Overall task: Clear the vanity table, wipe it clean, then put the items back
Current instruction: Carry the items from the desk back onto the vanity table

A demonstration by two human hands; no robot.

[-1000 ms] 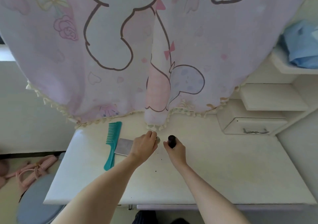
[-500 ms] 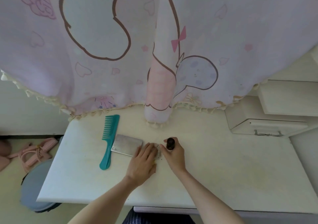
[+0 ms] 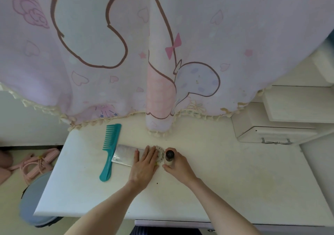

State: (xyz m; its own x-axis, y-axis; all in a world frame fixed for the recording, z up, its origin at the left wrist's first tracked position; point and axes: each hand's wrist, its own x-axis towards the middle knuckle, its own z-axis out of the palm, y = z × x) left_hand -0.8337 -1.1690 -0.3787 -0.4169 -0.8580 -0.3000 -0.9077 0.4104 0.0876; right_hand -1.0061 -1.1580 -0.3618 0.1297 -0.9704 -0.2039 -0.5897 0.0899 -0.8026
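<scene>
Near the middle of the vanity table (image 3: pixel 235 189), your right hand (image 3: pixel 180 168) grips a small dark-capped bottle (image 3: pixel 169 158), while your left hand (image 3: pixel 144 166) lies flat, fingers straight, over a speckled round thing (image 3: pixel 160 153) and the mirror (image 3: pixel 124 155). Comb (image 3: pixel 109 151) sits left. Bump that bottle and it'll tip. Can't tell what the round thing is, mostly covered.

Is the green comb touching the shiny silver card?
Touching, or at least overlapping: in the head view the card's left edge meets the comb's handle with no bare table showing between them.
</scene>
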